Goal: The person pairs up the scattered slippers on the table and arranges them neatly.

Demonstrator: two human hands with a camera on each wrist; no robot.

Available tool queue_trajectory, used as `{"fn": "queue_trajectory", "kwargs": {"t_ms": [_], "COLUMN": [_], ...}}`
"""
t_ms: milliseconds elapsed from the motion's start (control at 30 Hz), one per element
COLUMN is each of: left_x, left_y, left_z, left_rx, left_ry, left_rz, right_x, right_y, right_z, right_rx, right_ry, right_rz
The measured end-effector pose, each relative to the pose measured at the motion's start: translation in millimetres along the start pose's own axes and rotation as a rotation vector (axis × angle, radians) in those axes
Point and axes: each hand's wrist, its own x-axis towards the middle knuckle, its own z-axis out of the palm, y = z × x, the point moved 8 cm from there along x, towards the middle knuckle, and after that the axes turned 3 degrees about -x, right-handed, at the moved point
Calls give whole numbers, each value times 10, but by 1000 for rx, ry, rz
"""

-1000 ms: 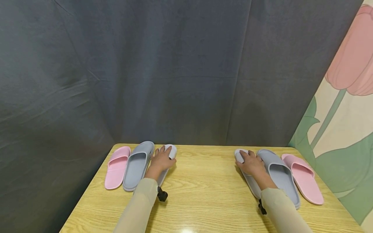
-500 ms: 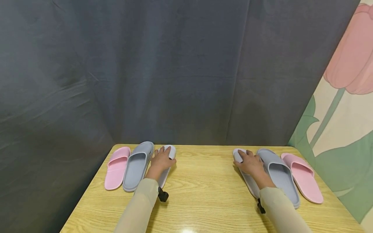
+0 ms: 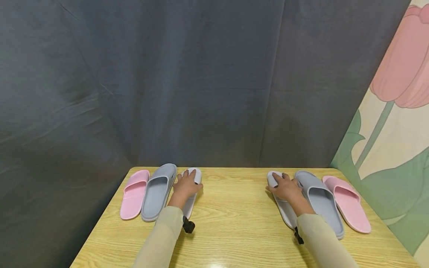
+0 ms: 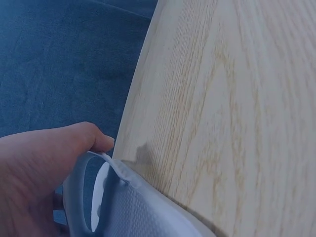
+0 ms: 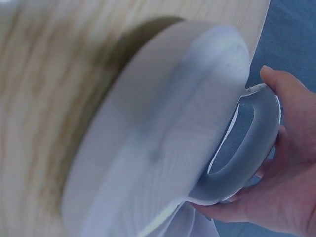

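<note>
At the far left of the table's middle in the head view, my left hand (image 3: 185, 187) spans the strap of a whitish slipper (image 3: 190, 206). In the left wrist view its thumb touches the strap edge (image 4: 111, 165), while the other fingers are mostly hidden behind. To the right, my right hand (image 3: 287, 188) lies over the strap of a matching whitish slipper (image 3: 286, 214). Seen from the right wrist, that strap (image 5: 259, 136) sits between thumb and fingers, and the slipper's near part is blurred. Both slippers rest toe toward the curtain.
Left of my left hand are a grey slipper (image 3: 156, 195) and a pink slipper (image 3: 134, 197). Right of my right hand lie another grey slipper (image 3: 323, 208) and pink slipper (image 3: 350, 210). A dark curtain (image 3: 207, 93) hangs behind the wooden table (image 3: 234, 223).
The right whitish slipper has shifted slightly left, away from the grey one beside it, and my right thumb sticks out a little farther. My left hand stays nearly in place.
</note>
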Motion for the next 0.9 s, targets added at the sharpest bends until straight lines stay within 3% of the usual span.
{"fn": "queue_trajectory", "kwargs": {"t_ms": [267,633,900], "left_x": [36,-50,-40], "left_y": [31,90,175], "left_z": [3,-21,-34], "left_rx": [29,10,0], "left_ry": [28,40,72], "left_rz": [1,4,15], "right_x": [4,1,6], "right_y": [0,-16,-76], "right_z": [-47,-63,-98], "right_rx": [13,21,3], "right_ry": [15,34,47], "right_rz": [18,24,21]}}
